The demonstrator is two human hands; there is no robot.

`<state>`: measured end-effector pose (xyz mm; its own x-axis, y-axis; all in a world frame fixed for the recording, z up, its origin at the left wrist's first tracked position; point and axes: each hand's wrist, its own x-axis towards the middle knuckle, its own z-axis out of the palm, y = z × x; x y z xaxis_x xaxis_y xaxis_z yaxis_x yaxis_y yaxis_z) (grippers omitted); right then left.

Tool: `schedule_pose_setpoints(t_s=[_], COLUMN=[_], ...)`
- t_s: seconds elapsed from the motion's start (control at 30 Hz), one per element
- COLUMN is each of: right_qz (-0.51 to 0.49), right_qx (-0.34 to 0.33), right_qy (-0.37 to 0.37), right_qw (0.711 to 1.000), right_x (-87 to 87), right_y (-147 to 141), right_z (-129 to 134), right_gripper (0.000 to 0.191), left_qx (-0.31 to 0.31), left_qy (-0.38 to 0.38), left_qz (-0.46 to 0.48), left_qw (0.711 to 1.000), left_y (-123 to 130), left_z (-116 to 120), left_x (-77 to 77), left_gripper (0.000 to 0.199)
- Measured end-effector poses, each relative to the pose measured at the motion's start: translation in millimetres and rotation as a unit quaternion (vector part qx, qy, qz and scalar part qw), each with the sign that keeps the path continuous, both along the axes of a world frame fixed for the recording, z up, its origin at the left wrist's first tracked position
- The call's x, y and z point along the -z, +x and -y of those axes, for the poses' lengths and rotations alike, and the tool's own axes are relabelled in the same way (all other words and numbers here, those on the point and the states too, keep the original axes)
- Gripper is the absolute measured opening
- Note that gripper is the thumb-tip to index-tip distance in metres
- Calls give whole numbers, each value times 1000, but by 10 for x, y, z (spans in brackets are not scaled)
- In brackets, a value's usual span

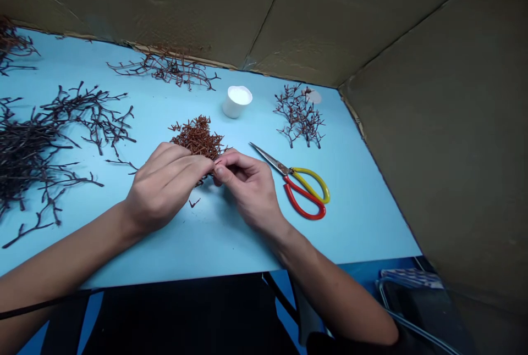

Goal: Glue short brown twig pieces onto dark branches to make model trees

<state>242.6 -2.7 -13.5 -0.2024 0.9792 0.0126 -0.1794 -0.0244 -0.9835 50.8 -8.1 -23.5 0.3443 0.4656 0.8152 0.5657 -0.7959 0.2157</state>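
Observation:
My left hand (167, 184) and my right hand (251, 184) meet at their fingertips over the front of a pile of small reddish-brown twig pieces (198, 136). Between the thumb and forefinger of the right hand shows a bit of a thin reddish piece (218, 161). The left fingers are pressed together at the same spot, and what they pinch is hidden. A small loose V-shaped piece (194, 203) lies on the light blue table (198, 250) just below the hands.
Scissors (289, 171) with one red and one yellow handle lie right of my hands. Behind are a white cup (237, 102) with white contents and brown branches (171, 69). Dark branches (28, 146) lie left, more (300, 116) at right. Cardboard walls (206, 9) stand behind and right.

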Motion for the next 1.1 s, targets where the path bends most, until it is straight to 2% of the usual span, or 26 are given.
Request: schedule_pose_setpoints(t_s=[0.17, 0.27, 0.37, 0.47, 0.6, 0.73, 0.87, 1.1], right_qz=[-15, -13, -46, -63, -55, -51, -59, -68], right_qx=[-93, -120, -95, -65, -55, -55, -55, -56], right_qy=[-78, -93, -73, -38, -24, -36, -38, -52], right_qw=[992, 988, 992, 995, 997, 997, 996, 995], right_x=[-13, -27, -42, -36, -6, 5, -4, 8], right_y=[136, 169, 130, 81, 65, 59, 46, 47], right_z=[-116, -149, -144, -135, -137, -128, -117, -114], right_gripper=[30, 30, 28, 24, 22, 25, 25, 24], left_qx=[17, 21, -21, -53, -53, -50, -33, -34], left_qy=[47, 33, -19, -15, 18, -3, -33, -10], left_qz=[-24, -33, -35, -15, -5, -11, -14, -2], left_qw=[998, 999, 999, 998, 998, 999, 999, 999], left_y=[-52, -52, -30, 7, 43, 30, 13, 34], left_z=[-25, -20, -14, -19, -28, -12, 3, -15], left_x=[46, 11, -43, -92, -142, -164, -163, -190], left_gripper=[16, 15, 17, 25, 17, 10, 9, 12])
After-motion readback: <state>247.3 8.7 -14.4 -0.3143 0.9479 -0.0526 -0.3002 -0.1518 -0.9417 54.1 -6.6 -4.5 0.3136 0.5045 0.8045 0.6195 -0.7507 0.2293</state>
